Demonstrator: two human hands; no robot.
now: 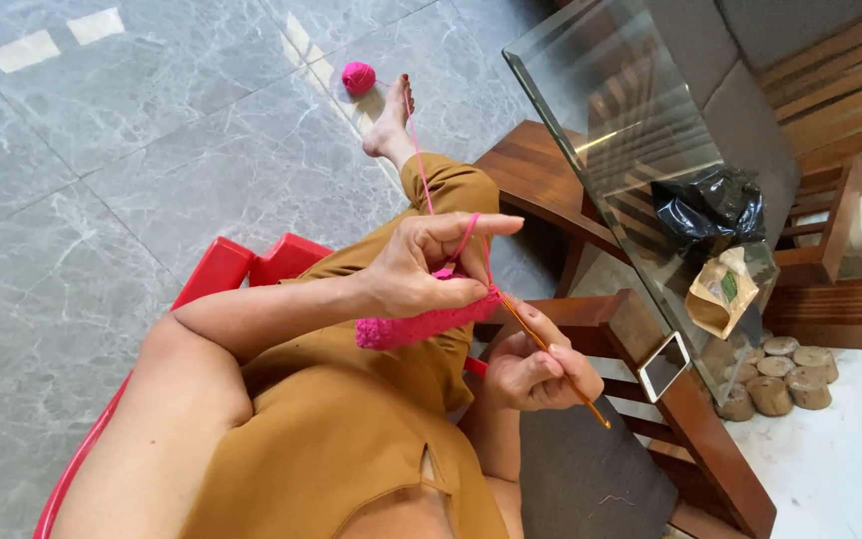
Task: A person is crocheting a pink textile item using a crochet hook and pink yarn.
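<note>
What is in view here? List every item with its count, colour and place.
yarn ball: one, pink, on the grey tiled floor beside the foot.
yarn strand: one, pink, running from the ball to the left hand.
crochet piece: one, pink, under the left hand.
crochet hook: one, orange, in the right hand.
chair: one, red, under the person.
glass tabletop: one, clear, at right.
plastic bag: one, black, on the glass.
paper packet: one, brown, below the bag.
phone: one, pale-edged, on the wooden frame.
wood rounds: several, beige, under the glass.
foot: one, bare.
left hand: holds the piece.
right hand: grips the hook.
</note>
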